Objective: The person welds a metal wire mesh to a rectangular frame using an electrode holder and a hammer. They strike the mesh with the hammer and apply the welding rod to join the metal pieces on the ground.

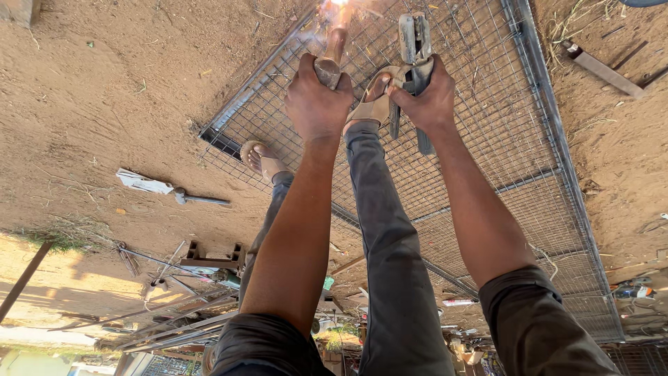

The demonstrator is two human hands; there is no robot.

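1. The dark sleeves point(536, 320) lie nearest; both arms stretch toward 12 o'clock.
2. The left hand point(316, 97) is wrapped round a welding holder point(332, 59), the spark point(339, 3) kept far off.
3. The right hand point(426, 94) squeezes a clamp point(415, 42) over the wire mesh panel point(501, 139), which lies flat on the sandy ground point(104, 90).

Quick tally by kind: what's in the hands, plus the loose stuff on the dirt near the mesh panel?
Welding electrode holder, in left hand: 1
Metal clamp, in right hand: 1
Wire mesh panel: 1
Hammer on the dirt: 1
Metal bar on the dirt: 1
Total: 5
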